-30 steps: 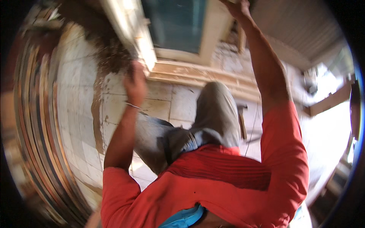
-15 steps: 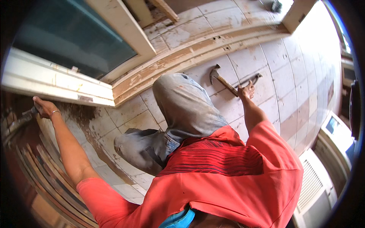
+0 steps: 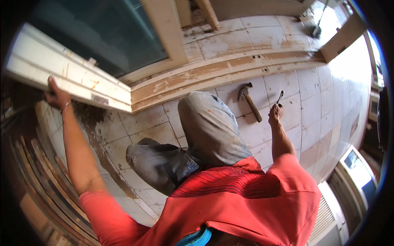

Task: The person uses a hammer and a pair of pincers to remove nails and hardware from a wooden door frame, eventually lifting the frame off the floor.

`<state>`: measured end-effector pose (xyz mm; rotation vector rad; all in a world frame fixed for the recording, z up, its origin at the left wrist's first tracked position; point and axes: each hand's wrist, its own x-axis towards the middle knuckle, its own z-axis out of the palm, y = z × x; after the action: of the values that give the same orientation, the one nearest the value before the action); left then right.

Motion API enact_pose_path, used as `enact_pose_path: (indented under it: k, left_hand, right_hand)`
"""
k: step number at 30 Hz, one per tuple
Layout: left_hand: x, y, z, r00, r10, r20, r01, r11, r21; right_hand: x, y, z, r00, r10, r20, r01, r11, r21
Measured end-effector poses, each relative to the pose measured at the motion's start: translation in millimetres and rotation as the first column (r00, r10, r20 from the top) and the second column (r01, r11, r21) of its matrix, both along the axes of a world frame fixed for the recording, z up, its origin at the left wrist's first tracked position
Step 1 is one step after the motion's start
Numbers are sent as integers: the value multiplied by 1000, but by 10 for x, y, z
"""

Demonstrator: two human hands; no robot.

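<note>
My left hand grips the outer edge of a white wooden frame, thumb over the rim and some fingers hidden behind it. In my right hand is a slim metal tool, its dark end pointing away from me; its exact kind is too small to tell. Just left of that hand, a claw hammer with a worn wooden handle lies on the tiles, untouched. A frame rail, brown-stained with small holes, meets the white frame at a corner and runs off to the right.
A dark glass panel in a cream surround stands inside the frame. Timber strips lie at lower left. The pale tiled floor has dirt streaks. A brush is at the far right; a white louvred panel stands at lower right.
My right hand has lifted away from the hammer's handle with the slim tool, which has turned to point more away from me. The hammer's handle has swung slightly. My left hand keeps the frame's edge.
</note>
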<state>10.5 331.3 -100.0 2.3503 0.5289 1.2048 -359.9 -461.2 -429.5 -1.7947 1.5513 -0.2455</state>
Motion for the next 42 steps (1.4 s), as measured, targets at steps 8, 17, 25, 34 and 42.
enact_pose_path:
  k: [8,17,25,34,42]
  left_hand:
    - [-79,-224,45,983,-139,120,147,987,-64]
    - [-58,-145,20,1000,-22,-19,23,998,63]
    - [-100,-189,128,998,10,57,-26,958,285]
    - [-151,-323,157,993,-79,93,66,989,129]
    - [-145,-301,143,991,-74,110,55,984,169]
  right_hand:
    - [1585,1891,1446,437,848,299,-896,383,225]
    - [3067,4182,1473,-487,867,105,-862,-458,-218]
    - [3319,4692,1320,-592,773,-229,-693,-633,-346]
    - [3478,4758,1427,-600,782,-168,-720,-620,-313]
    - [3660,4816,1414,-622,783,-17,-781,-622,-65]
